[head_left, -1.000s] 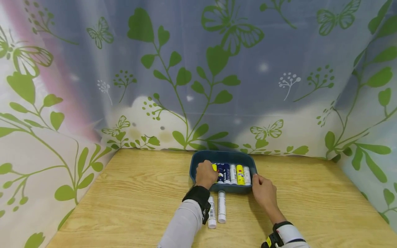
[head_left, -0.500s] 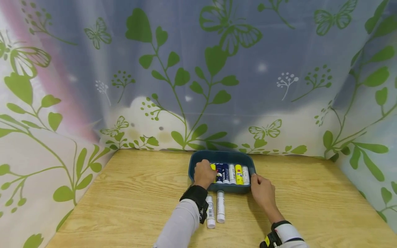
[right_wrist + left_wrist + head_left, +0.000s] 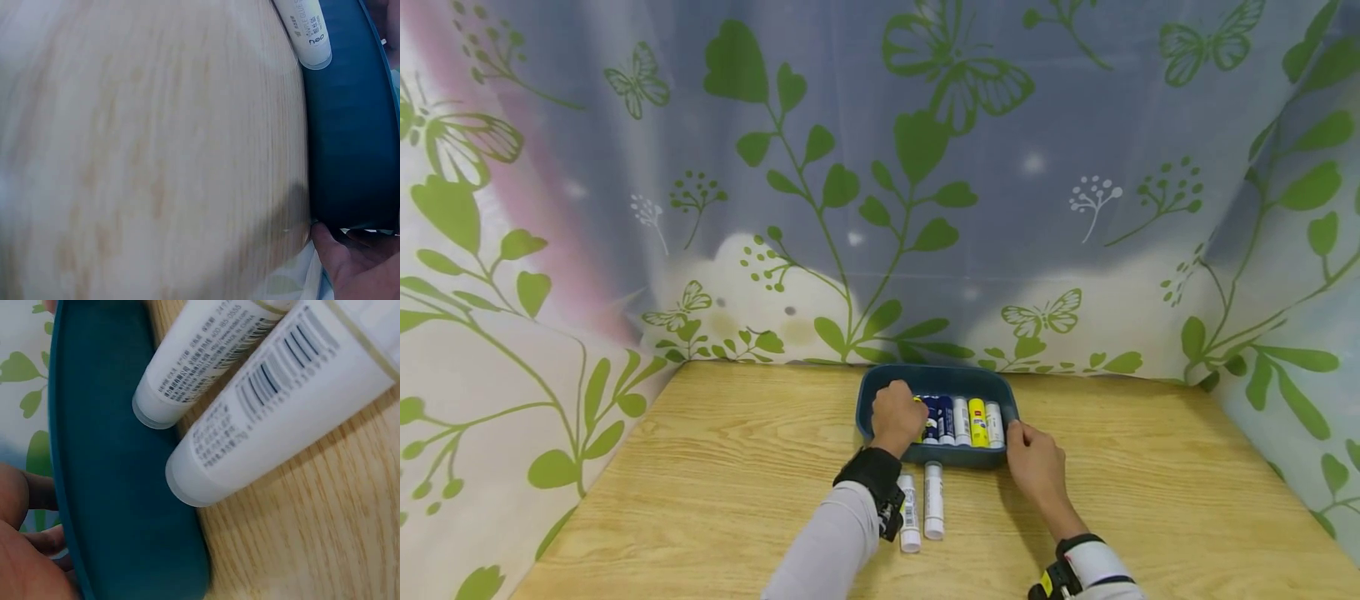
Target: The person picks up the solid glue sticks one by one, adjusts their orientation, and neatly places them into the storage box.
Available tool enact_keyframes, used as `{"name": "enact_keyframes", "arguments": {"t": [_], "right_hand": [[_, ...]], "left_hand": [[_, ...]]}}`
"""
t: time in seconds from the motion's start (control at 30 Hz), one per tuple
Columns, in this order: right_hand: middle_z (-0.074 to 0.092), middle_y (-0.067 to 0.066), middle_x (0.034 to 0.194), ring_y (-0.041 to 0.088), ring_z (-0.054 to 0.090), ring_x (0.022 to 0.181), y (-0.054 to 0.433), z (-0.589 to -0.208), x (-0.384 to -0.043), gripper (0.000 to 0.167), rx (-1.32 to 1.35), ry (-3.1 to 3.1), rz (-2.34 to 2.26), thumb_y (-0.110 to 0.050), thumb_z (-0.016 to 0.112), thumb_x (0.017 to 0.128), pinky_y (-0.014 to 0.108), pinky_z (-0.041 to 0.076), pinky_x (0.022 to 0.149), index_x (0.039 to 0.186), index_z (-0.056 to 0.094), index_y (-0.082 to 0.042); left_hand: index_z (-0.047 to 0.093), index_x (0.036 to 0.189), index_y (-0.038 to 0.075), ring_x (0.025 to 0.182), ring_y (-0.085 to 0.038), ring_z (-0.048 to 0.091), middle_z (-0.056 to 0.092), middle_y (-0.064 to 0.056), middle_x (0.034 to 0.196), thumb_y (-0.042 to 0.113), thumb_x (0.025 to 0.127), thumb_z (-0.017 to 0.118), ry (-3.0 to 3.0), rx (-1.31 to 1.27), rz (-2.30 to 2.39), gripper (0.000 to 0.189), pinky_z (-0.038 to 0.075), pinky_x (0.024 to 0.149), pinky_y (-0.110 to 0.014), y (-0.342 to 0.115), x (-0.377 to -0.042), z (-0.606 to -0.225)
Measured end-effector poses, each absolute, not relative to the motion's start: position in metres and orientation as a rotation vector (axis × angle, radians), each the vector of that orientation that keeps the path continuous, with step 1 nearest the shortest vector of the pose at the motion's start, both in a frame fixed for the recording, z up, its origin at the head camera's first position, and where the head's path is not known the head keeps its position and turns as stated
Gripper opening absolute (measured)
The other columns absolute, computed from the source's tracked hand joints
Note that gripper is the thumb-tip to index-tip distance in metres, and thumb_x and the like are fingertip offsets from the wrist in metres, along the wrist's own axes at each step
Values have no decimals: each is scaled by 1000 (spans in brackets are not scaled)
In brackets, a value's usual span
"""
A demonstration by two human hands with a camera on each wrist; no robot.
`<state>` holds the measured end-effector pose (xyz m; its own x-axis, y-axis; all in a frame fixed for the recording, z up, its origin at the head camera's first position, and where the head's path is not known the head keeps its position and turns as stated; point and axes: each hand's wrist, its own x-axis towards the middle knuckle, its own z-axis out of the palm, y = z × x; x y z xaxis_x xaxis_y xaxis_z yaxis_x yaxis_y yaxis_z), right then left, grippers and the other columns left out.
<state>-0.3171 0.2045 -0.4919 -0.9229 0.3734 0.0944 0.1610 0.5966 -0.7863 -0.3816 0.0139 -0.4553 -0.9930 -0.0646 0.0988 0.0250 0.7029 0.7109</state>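
Note:
A dark teal tray (image 3: pixel 970 457) stands at the far edge of the table, with a row of glue sticks lying side by side in it: navy, white and yellow (image 3: pixel 978 422). My left hand (image 3: pixel 897 419) reaches over the near rim into the tray's left part, fingers curled at a yellow glue stick (image 3: pixel 917 408) that it mostly covers. At the tray's right end, my right hand (image 3: pixel 1037 467) grips the corner, thumb on the outside wall in the right wrist view. Two white glue sticks (image 3: pixel 933 500) (image 3: pixel 909 515) lie on the table before the tray.
The wood-grain table (image 3: pixel 700 483) spreads out on both sides of the tray. Right behind it hangs a printed curtain (image 3: pixel 820 208) with leaves and butterflies, which also closes off the left and right sides.
The left hand has shifted slightly within the tray, so less of the yellow glue stick shows beside it. The right hand stays at the tray's corner; the loose white sticks have not moved.

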Motion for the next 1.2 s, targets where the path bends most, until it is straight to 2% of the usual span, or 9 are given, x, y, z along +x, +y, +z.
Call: {"name": "enact_keyframes", "arguments": {"t": [0.13, 0.37, 0.83, 0.97, 1.07, 1.2], "right_hand": [[51, 6, 72, 25, 51, 73, 205, -492, -316, 41, -444, -2584, 1234, -32, 42, 107, 30, 34, 57, 96, 71, -5], [50, 5, 71, 24, 50, 71, 204, -493, -316, 42, -437, -2582, 1231, -32, 41, 107, 30, 34, 57, 92, 70, -5], [47, 2, 66, 20, 46, 64, 204, -491, -315, 43, -430, -2575, 1257, -32, 41, 108, 28, 32, 54, 83, 65, -6], [46, 2, 65, 19, 45, 62, 203, -491, -315, 43, -424, -2561, 1245, -31, 42, 107, 28, 32, 53, 78, 63, -7], [46, 1, 65, 19, 45, 62, 203, -492, -316, 43, -418, -2556, 1228, -31, 42, 107, 28, 32, 53, 75, 61, -8], [45, 1, 64, 18, 44, 61, 204, -492, -316, 44, -413, -2563, 1233, -31, 41, 107, 28, 31, 53, 75, 60, -8]], "left_hand": [[28, 56, 18, 43, -16, 28, 24, 3, 52, 1, 90, 57, -2772, -37, -1184, 48, 17, 42, -27, 13, -379, -451], [20, 57, 20, 47, -13, 13, 15, 4, 53, -2, 93, 52, -2788, -166, -1161, 52, 12, 49, -28, 9, -375, -440], [22, 60, 20, 45, -12, 13, 18, 5, 51, 6, 100, 54, -2759, -322, -1185, 54, 12, 48, -27, 2, -366, -424], [29, 61, 19, 44, -12, 20, 23, 4, 52, 9, 100, 58, -2743, -341, -1171, 50, 14, 48, -27, -2, -363, -418], [42, 66, 14, 45, -12, 26, 30, 4, 54, 10, 100, 59, -2732, -361, -1155, 38, 18, 47, -25, -5, -361, -412], [64, 91, 6, 45, -12, 37, 48, 1, 60, 12, 100, 60, -2746, -397, -1130, 12, 25, 46, -24, -7, -356, -406]]}}
